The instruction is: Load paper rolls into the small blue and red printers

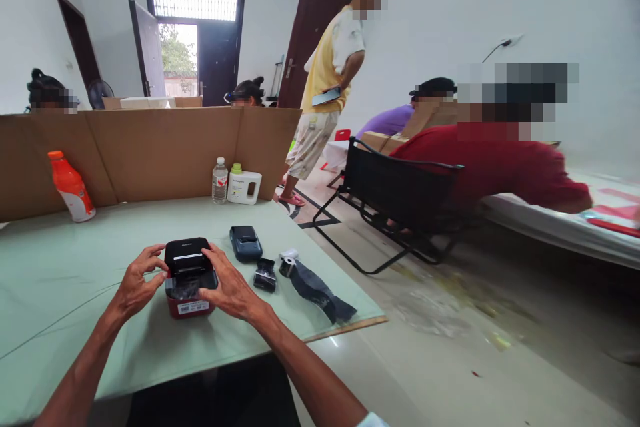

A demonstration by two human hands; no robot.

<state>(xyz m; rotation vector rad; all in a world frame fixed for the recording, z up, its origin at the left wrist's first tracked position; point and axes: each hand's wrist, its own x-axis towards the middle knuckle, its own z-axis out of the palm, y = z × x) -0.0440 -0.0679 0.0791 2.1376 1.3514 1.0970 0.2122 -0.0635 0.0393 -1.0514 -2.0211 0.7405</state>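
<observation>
A small red-and-black box-shaped device (189, 273) with its black lid raised sits on the pale green table (60, 267). My left hand (136, 282) grips its left side, fingers curled against the lid's edge. My right hand (226, 285) clasps its right side, fingers bent onto the lid. To the right lie a dark blue device (245, 242), a small black part (265, 275) and a roll (289, 265) with a dark strip (323, 295) unrolled toward the table's corner.
An orange bottle (71, 187), a clear water bottle (219, 181) and a white jug (244, 185) stand by a cardboard screen (150, 150). A black folding chair (395, 197) and several other people occupy the right; the table edge (345, 328) is near.
</observation>
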